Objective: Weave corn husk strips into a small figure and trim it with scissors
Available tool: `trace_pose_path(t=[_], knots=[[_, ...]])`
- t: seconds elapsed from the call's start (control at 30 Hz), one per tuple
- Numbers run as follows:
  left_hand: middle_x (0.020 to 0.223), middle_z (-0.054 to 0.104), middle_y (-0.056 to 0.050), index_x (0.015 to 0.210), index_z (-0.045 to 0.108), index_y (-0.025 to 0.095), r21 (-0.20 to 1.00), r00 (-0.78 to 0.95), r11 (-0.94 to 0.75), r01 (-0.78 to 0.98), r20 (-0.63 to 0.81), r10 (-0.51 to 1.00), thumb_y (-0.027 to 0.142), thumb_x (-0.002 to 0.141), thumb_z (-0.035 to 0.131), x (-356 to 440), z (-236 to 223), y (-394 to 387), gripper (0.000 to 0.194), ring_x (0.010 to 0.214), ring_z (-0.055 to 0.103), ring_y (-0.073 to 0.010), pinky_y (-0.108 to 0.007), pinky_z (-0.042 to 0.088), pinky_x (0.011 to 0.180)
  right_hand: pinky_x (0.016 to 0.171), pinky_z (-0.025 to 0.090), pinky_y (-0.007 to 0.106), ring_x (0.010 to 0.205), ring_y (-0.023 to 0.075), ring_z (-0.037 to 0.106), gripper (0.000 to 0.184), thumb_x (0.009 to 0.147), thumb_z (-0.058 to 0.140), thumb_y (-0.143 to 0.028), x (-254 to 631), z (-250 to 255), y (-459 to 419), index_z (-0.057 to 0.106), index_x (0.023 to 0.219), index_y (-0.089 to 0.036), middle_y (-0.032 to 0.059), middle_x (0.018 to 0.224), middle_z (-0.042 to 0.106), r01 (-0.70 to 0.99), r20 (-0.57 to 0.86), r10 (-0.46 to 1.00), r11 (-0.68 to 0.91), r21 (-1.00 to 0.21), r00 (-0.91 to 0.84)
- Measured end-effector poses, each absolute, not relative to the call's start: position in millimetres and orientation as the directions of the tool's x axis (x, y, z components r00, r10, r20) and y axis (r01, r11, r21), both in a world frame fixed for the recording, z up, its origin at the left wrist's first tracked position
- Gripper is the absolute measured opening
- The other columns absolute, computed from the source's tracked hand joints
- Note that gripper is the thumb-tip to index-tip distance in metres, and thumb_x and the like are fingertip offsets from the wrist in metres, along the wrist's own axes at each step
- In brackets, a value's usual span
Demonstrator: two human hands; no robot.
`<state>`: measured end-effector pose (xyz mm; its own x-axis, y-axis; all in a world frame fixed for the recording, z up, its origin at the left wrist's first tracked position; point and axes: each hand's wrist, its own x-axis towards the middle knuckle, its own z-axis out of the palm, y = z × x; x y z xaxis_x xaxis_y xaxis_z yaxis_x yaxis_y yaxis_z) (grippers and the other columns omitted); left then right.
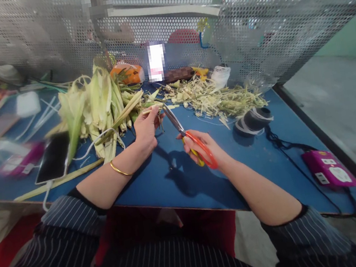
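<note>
My left hand [146, 128] pinches a pale corn husk [159, 106] above the middle of the blue table. In my right hand [209, 143] are scissors [203, 148] with one orange and one yellow handle. Their metal blades point up and left, with the tips at the end of the husk; whether they touch it I cannot tell. A large heap of pale green corn husks [96, 103] lies just left of my left hand. Beyond the scissors, cut husk scraps [212, 95] are strewn across the back of the table.
A smartphone [52, 156] with a white cable lies at the left. Black and white rolls [254, 121] stand at the right, near a purple power strip [330, 168] with black cords. Behind the blue table [187, 194] rises a perforated metal screen [168, 21].
</note>
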<state>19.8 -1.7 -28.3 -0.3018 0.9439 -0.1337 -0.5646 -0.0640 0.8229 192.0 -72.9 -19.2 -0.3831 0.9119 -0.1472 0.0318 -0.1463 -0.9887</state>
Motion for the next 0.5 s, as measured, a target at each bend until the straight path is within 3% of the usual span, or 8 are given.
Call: trace_pose_path(t=[0.17, 0.5], knots=[[0.073, 0.07, 0.002, 0.08, 0.068, 0.017, 0.824, -0.312, -0.082, -0.561, -0.118, 0.943, 0.019, 0.075, 0.078, 21.6, -27.9, -3.3, 0.012, 0.06, 0.068, -0.0097, -0.022, 0.052, 0.062, 0.029, 0.032, 0.018, 0.033, 0.0036, 0.044, 0.05, 0.075, 0.069, -0.066, 190.4, -21.9, -72.7, 0.052, 0.083, -0.02, -0.0077, 0.064, 0.052, 0.039, -0.16, 0.914, -0.157, -0.987, -0.373], [0.075, 0.072, 0.001, 0.081, 0.071, 0.019, 0.855, -0.317, -0.116, -0.506, -0.058, 0.947, 0.02, 0.071, 0.08, 23.1, -34.2, -2.0, 0.013, 0.063, 0.068, -0.0093, -0.021, 0.053, 0.064, 0.029, 0.034, 0.02, 0.034, 0.0054, 0.046, 0.052, 0.073, 0.07, -0.068, 193.0, -20.0, -72.9, 0.055, 0.088, -0.02, -0.0069, 0.061, 0.056, 0.033, -0.218, 0.908, -0.221, -0.975, -0.359]])
